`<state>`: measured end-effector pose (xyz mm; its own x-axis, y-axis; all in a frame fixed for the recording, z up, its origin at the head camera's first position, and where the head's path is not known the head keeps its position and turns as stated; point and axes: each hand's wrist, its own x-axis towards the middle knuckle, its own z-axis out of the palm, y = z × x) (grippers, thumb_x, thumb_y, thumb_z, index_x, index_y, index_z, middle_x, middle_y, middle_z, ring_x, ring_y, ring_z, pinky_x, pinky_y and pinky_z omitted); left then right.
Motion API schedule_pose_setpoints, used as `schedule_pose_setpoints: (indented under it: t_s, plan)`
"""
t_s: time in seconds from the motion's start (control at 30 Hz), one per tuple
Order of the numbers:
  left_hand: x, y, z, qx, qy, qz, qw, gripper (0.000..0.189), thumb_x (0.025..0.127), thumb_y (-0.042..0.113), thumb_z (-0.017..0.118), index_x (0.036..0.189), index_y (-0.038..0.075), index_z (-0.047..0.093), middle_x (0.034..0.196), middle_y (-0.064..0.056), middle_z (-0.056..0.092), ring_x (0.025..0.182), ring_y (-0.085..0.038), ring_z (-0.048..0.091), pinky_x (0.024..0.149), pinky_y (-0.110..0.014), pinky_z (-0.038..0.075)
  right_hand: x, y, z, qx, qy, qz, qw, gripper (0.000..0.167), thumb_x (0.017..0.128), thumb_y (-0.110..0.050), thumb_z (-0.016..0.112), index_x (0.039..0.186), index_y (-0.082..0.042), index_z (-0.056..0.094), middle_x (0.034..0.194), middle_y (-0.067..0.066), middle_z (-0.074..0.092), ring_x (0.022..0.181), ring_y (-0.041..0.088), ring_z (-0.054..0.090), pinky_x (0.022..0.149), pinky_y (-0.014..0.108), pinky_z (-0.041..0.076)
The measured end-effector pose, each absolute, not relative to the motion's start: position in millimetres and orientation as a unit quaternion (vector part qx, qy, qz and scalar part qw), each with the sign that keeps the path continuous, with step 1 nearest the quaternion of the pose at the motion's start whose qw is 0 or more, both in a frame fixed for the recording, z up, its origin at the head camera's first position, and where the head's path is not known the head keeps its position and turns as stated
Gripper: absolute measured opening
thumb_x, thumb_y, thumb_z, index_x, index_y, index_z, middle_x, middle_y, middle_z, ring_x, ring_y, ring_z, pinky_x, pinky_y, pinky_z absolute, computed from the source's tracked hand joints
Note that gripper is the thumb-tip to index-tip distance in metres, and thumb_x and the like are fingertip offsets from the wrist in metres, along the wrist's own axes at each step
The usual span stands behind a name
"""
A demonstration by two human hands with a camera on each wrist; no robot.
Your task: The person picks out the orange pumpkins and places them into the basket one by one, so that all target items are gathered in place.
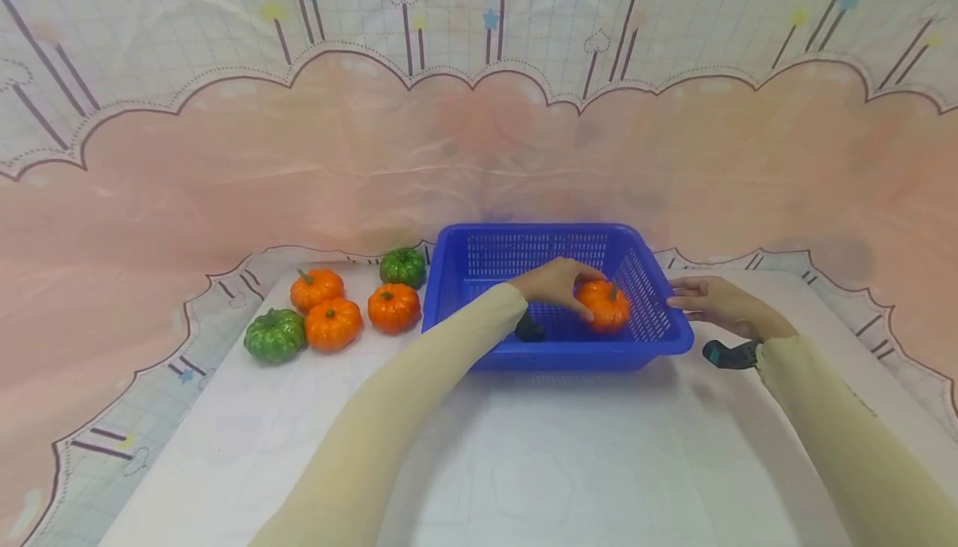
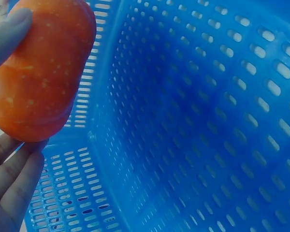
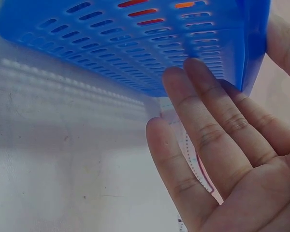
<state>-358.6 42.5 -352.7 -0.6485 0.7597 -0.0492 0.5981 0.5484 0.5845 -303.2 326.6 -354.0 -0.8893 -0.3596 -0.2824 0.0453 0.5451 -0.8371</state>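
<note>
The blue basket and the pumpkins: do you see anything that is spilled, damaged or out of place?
Nothing stands out. The basket shows no visible damage; inside it, the left hand holds an orange pumpkin. Three more orange pumpkins and two green pumpkins sit on the table beside it, with no spill visible.

1. So the table [image 1: 554,464] is just plain white on top, nothing fancy.
2. Blue basket [image 1: 569,356] sits on it, toward the back.
3. Left of that, an orange pumpkin [image 1: 393,307] with a green one [image 1: 403,268] right behind it.
4. Further left, two more orange ones [image 1: 333,324] bunched up with another green one [image 1: 274,336].
</note>
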Motion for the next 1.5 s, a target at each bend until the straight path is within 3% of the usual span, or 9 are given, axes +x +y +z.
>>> schedule_pose_setpoints:
  t_s: [0.13,0.37,0.9,1.13,1.5]
  plan:
    - [-360,43,-354,0.392,0.866,0.269,0.156,0.063,0.076,0.026,0.078,0.133,0.014,0.054,0.130,-0.003,0.059,0.114,-0.015,0.056,0.098,-0.023,0.048,-304,327,-352,-0.098,0.852,-0.468,0.212,0.066,0.097,-0.028,0.051,0.143,0.010,0.024,0.145,0.031,0.034,0.110,0.004,0.059,0.107,0.049,0.040]
    - [-366,46,-357,0.414,0.861,0.247,0.163,0.064,0.076,0.024,0.078,0.134,0.011,0.053,0.134,-0.004,0.057,0.117,-0.016,0.056,0.098,-0.020,0.048,-304,325,-350,-0.087,0.855,-0.466,0.213,0.068,0.096,-0.030,0.052,0.144,0.010,0.023,0.145,0.031,0.033,0.120,0.021,0.055,0.109,0.053,0.035]
    - [-362,51,-361,0.433,0.857,0.209,0.187,0.061,0.076,0.021,0.078,0.131,0.011,0.056,0.130,-0.004,0.060,0.111,-0.014,0.057,0.096,-0.019,0.048,-305,326,-354,-0.088,0.850,-0.473,0.213,0.068,0.096,-0.030,0.052,0.143,0.009,0.023,0.145,0.031,0.035,0.112,0.007,0.058,0.108,0.053,0.036]
    - [-363,57,-364,0.445,0.853,0.197,0.191,0.061,0.074,0.020,0.079,0.131,0.012,0.057,0.128,-0.003,0.061,0.111,-0.014,0.057,0.097,-0.017,0.046,-304,327,-355,-0.091,0.852,-0.472,0.209,0.065,0.096,-0.028,0.052,0.142,0.010,0.025,0.143,0.031,0.036,0.104,-0.002,0.058,0.106,0.047,0.041]
    - [-364,57,-365,0.424,0.851,0.220,0.218,0.060,0.077,0.019,0.077,0.133,0.012,0.055,0.134,-0.003,0.058,0.119,-0.016,0.054,0.104,-0.021,0.043,-304,325,-352,-0.084,0.858,-0.460,0.211,0.067,0.097,-0.030,0.051,0.143,0.010,0.024,0.145,0.031,0.034,0.121,0.020,0.055,0.107,0.049,0.038]
